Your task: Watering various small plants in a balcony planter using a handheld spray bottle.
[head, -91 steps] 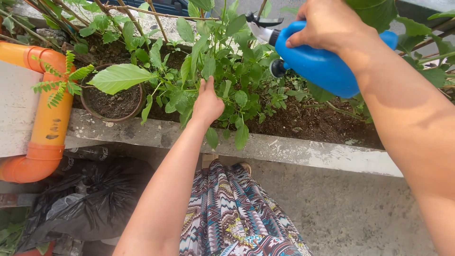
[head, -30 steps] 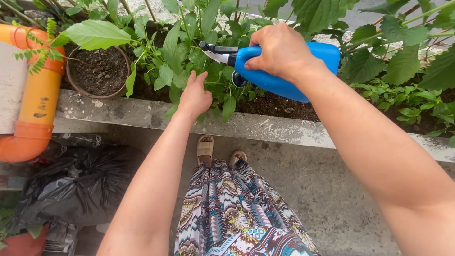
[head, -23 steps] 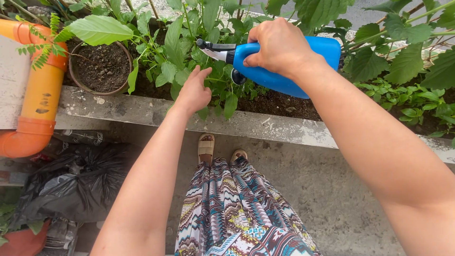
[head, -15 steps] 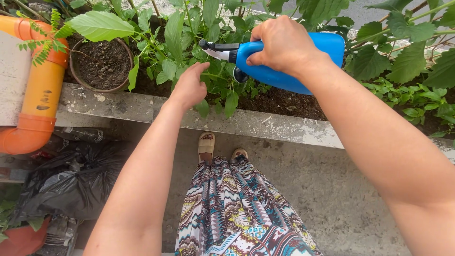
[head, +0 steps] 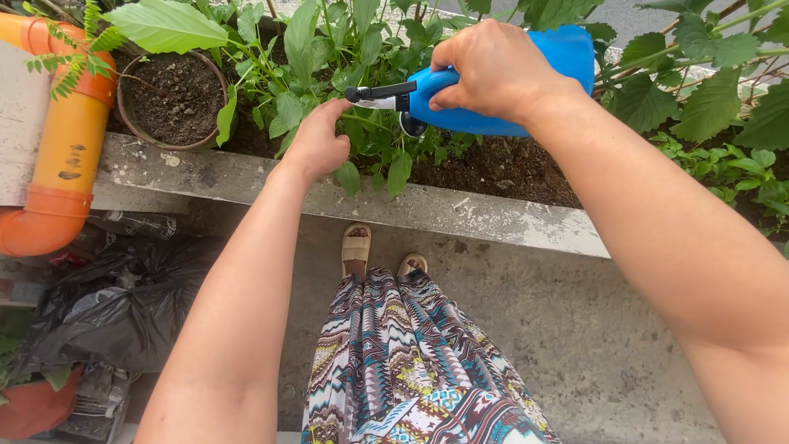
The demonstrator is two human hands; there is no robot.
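Right hand (head: 491,70) wraps closed around blue spray bottle (head: 493,86) held above the planter bed (head: 460,215), long axis horizontal, nozzle pointing left; left hand (head: 316,144), fingers loosely curled among leaves (head: 300,107), sits just left of and below nozzle.

One blue spray bottle (head: 501,86) up top, one round pot of soil (head: 168,103), one orange pipe (head: 62,156), one black bag (head: 123,308), and two sandals (head: 357,251) below.
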